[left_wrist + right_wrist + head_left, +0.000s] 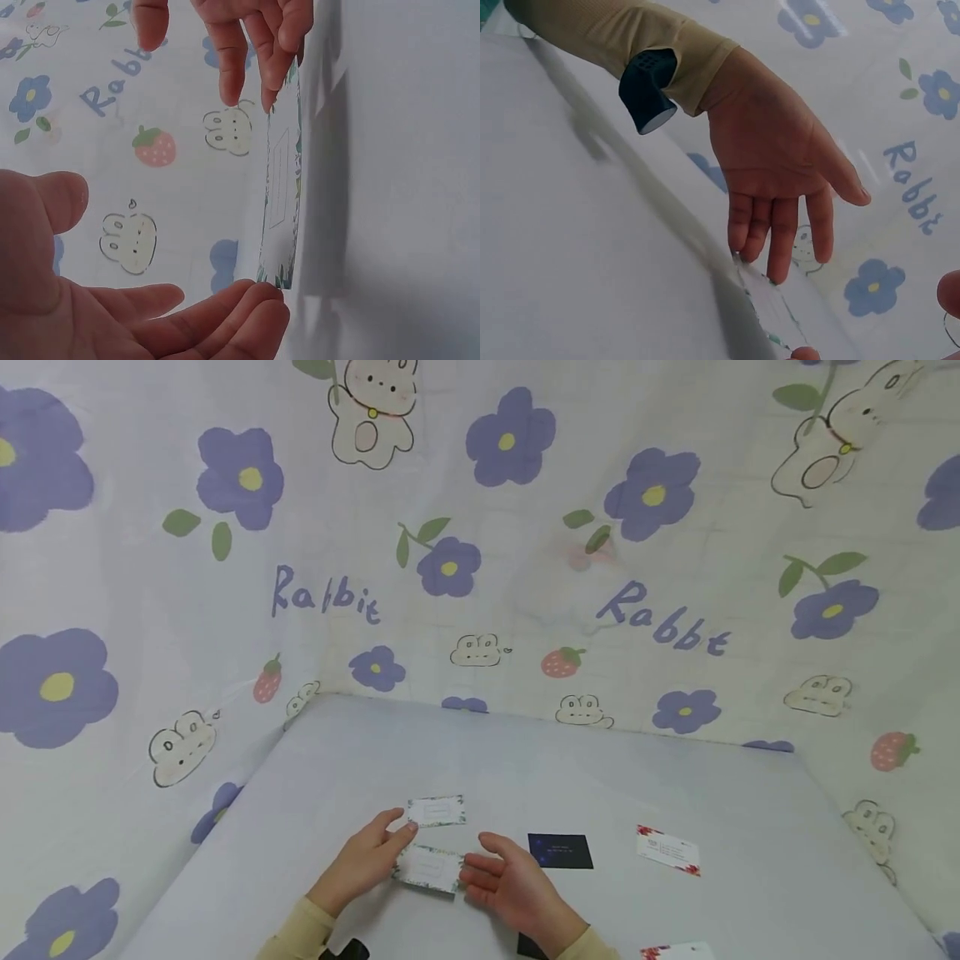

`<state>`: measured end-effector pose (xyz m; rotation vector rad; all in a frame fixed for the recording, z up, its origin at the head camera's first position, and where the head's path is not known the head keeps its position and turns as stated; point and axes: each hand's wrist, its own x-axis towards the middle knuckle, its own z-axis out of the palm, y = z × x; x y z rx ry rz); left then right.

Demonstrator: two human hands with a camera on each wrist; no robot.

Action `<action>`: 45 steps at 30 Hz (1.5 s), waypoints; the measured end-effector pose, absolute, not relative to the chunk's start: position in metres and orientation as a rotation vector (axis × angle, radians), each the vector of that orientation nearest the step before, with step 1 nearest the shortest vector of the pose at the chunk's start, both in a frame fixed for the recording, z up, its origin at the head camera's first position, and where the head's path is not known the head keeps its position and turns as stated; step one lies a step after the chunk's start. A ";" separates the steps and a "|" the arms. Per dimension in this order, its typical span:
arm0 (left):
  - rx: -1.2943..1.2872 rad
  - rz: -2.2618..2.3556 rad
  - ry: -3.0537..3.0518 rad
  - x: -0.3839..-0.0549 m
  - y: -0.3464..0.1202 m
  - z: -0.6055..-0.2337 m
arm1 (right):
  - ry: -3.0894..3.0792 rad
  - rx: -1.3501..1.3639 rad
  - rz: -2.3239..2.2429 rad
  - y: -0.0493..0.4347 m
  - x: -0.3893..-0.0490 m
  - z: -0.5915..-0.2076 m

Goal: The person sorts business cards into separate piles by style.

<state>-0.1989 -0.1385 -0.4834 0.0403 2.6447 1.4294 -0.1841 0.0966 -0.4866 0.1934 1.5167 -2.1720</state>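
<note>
A white business card with a leafy green border (429, 868) is carried between my two hands, slightly above the table. My left hand (363, 860) supports its left end on extended fingertips, thumb held apart from it. At the opposite end, fingertips of my right hand (517, 889) touch the card, with the palm turned inward and the thumb raised. The left wrist view shows the card (281, 180) spanning the gap between both hands' fingers, its shadow beside it. Just beyond lies a matching leafy-bordered card (437, 811) on the table.
To the right lie a dark blue card (560, 851) and a white card with red corners (669, 850). Nearer the front edge are another dark card (529, 947), partly behind my right arm, and another red-cornered card (678, 952). Patterned cloth walls (510, 610) enclose the white table (360, 743).
</note>
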 end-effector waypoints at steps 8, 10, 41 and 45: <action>0.062 1.547 2.561 -0.208 -0.117 -0.486 | 1.645 0.170 -2.129 0.116 -0.186 -0.479; 0.070 1.582 2.539 -0.209 -0.112 -0.488 | 1.692 0.141 -2.102 0.121 -0.186 -0.479; 0.112 1.615 2.445 -0.228 -0.072 -0.498 | 1.833 0.102 -2.073 0.157 -0.184 -0.475; 0.128 1.612 2.453 -0.229 -0.068 -0.497 | 1.845 0.110 -2.070 0.161 -0.184 -0.475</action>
